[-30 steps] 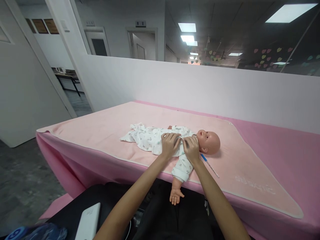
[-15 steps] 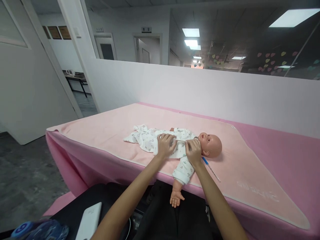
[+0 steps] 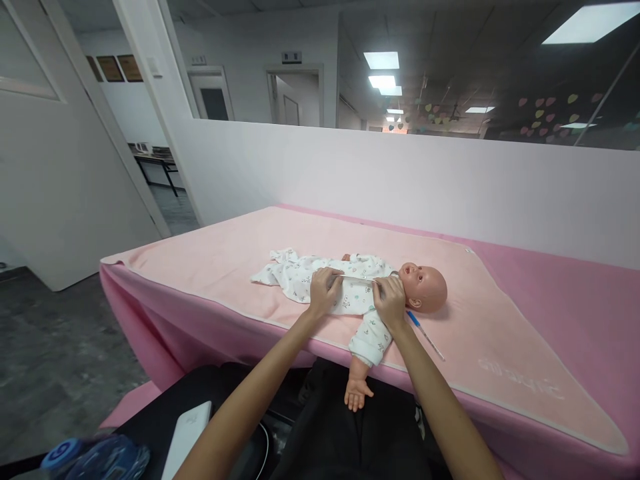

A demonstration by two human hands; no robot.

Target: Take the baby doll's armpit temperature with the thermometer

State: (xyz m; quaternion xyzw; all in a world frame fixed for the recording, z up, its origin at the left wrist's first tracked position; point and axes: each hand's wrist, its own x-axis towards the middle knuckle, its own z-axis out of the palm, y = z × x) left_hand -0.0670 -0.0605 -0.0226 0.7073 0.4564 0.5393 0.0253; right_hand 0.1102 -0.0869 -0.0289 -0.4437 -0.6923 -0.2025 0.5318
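Note:
On its back lies a baby doll (image 3: 425, 288) in a white printed romper (image 3: 300, 275), head to the right. Above its chest, a thin whitish strip (image 3: 357, 279) runs between my two hands; its exact kind is too small to tell. My left hand (image 3: 325, 290) pinches the left end, over the doll's belly. Near the doll's neck, my right hand (image 3: 390, 300) pinches the other end. One doll arm (image 3: 357, 387) hangs past the table edge. A slim thermometer-like stick with a blue end (image 3: 424, 333) lies right of my right wrist.
A pale pink mat (image 3: 210, 247) covers the table over a darker pink cloth (image 3: 575, 280). At lower left, a white flat box-like object (image 3: 187, 433) and a blue-capped bottle (image 3: 100, 460) rest on a black surface. A white wall (image 3: 350, 167) with glass above stands behind.
My left hand has moved slightly left, away from my right hand, so more of the strip shows between them. The view has shifted a little.

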